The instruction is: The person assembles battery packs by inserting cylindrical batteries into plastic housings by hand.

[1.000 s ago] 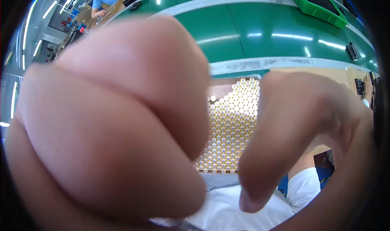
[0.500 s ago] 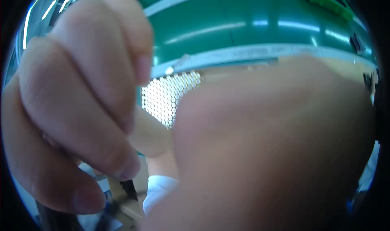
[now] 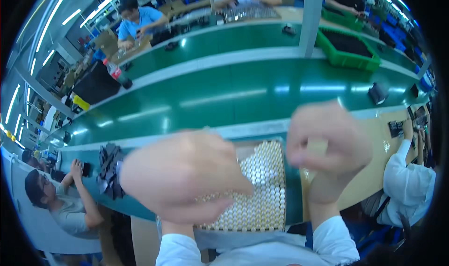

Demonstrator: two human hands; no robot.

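Blurred by motion, my left hand (image 3: pixel 184 172) is raised above the left part of a tightly packed sheet of small round shiny pieces with gold-coloured edges (image 3: pixel 262 198). Its back faces up and its fingers are bent toward the right; whatever is in them is hidden. My right hand (image 3: pixel 329 137) is up at the right edge of the pieces, its fingers curled in a loop toward the left. Nothing between those fingertips can be made out. The hands are apart, and neither visibly touches the pieces.
A green conveyor belt (image 3: pixel 206 100) runs across ahead, with a dark block (image 3: pixel 378 93) on it at right. Black pieces (image 3: pixel 110 170) lie in a heap at left. Beyond stand a green crate (image 3: pixel 348 48), a bottle (image 3: pixel 117 74) and a post (image 3: pixel 311 20). Co-workers sit on both sides and opposite.
Both hands have moved down and away from close before the camera. They now look smaller, and the packed pieces, the belt and the co-workers show. The left hand has moved rightward in view.
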